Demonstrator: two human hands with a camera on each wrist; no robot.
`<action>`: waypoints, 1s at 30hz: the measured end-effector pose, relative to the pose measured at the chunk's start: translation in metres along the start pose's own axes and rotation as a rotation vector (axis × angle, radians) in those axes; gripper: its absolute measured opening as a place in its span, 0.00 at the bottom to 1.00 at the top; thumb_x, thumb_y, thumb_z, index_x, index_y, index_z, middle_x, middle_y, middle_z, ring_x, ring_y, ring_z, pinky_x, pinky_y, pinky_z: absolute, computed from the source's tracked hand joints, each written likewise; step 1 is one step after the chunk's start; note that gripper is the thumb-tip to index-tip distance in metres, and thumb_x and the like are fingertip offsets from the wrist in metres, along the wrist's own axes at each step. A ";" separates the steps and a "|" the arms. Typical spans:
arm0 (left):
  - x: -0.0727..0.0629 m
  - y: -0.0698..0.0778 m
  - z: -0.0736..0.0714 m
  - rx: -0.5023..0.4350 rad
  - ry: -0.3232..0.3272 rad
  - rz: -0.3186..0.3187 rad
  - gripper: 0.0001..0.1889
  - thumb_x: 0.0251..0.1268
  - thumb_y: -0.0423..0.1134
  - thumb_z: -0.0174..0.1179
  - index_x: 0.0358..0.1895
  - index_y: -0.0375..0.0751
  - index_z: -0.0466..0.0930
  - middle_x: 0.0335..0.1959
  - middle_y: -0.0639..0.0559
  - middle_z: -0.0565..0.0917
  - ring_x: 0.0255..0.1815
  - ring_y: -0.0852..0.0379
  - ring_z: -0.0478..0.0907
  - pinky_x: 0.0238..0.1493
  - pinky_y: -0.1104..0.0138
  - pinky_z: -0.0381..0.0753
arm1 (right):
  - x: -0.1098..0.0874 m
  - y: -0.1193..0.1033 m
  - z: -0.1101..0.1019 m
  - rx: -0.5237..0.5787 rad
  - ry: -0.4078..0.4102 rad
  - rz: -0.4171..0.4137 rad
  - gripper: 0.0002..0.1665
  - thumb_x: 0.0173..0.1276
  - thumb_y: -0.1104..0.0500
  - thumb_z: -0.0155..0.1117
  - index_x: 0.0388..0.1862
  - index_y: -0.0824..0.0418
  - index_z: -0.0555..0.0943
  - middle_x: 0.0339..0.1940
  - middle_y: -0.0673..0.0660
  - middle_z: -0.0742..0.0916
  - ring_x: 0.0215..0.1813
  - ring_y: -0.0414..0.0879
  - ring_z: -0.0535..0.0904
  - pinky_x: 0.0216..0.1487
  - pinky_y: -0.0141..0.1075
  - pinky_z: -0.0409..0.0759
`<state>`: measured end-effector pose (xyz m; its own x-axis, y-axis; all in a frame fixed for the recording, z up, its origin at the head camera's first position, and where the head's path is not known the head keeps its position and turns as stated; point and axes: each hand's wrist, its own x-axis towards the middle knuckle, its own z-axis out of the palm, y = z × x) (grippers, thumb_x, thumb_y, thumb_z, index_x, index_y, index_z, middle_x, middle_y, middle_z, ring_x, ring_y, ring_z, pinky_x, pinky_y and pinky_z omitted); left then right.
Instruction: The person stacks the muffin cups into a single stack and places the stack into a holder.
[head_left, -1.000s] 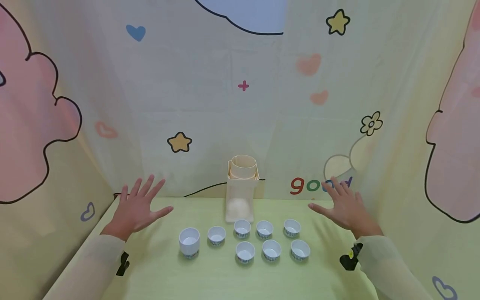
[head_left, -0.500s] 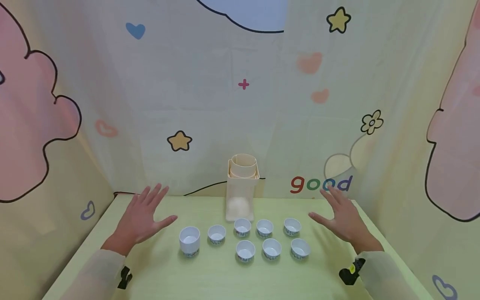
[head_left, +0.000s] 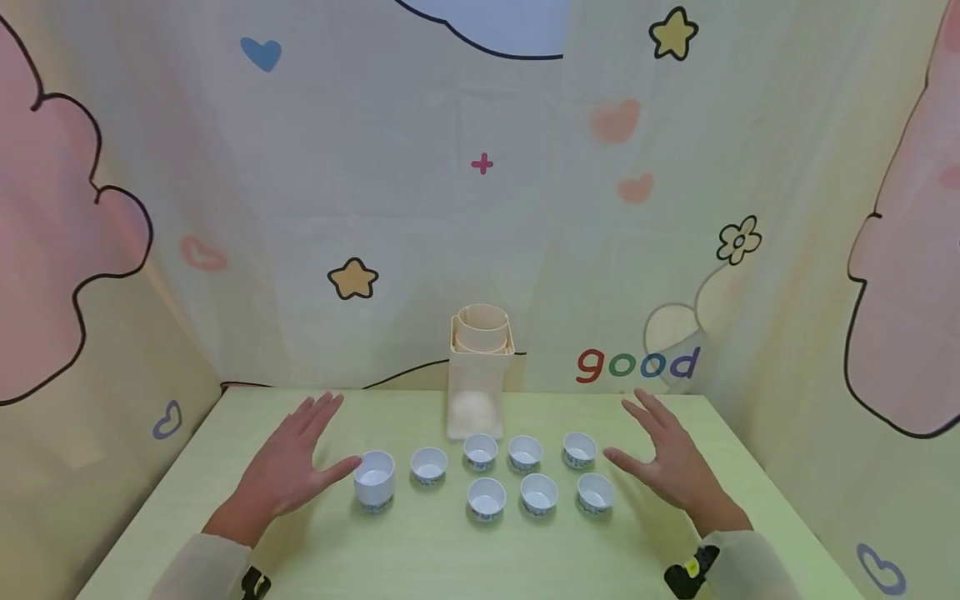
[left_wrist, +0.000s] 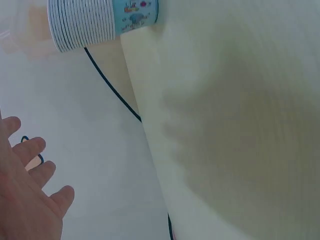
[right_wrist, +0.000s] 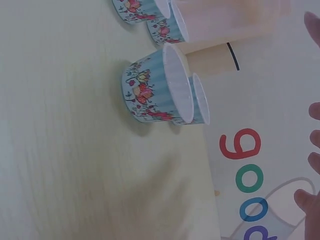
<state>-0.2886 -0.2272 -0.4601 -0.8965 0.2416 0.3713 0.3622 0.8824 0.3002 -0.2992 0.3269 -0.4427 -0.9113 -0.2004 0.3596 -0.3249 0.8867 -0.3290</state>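
Observation:
My left hand [head_left: 281, 467] hovers over the left of the table with its fingers spread and nothing in it. Its thumb tip appears close beside a stack of paper cups [head_left: 374, 481], whose many rims show in the left wrist view. On the other side my right hand [head_left: 675, 462], also spread and holding nothing, is nearest to a single floral paper cup [head_left: 596, 493]. Several more such cups, among them a front cup [head_left: 487, 498] and a cup near the stack [head_left: 429, 465], stand upright in two loose rows between the hands.
Behind the cups stands a cream-coloured holder [head_left: 476, 392] with a round tube [head_left: 483, 327] in its top. A printed cloth wall [head_left: 420, 183] rises at the table's back edge. The pale table [head_left: 420, 558] reaches under both hands.
Both hands have come down and closer to the cups, the left one also moving right towards the stack. The cups and the holder have stayed in place; the head view has shifted slightly.

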 end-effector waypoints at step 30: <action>-0.025 0.029 0.034 -0.526 0.059 -0.162 0.45 0.64 0.56 0.71 0.78 0.40 0.62 0.75 0.40 0.71 0.75 0.37 0.68 0.72 0.47 0.74 | -0.039 -0.007 0.052 0.684 0.000 0.281 0.43 0.66 0.54 0.76 0.75 0.61 0.69 0.78 0.62 0.73 0.78 0.60 0.67 0.73 0.31 0.72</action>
<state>-0.2642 -0.1936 -0.4906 -0.9410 0.0828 0.3281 0.3128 0.5824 0.7503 -0.2747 0.3064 -0.5000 -0.9834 -0.0045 0.1815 -0.1643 0.4468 -0.8794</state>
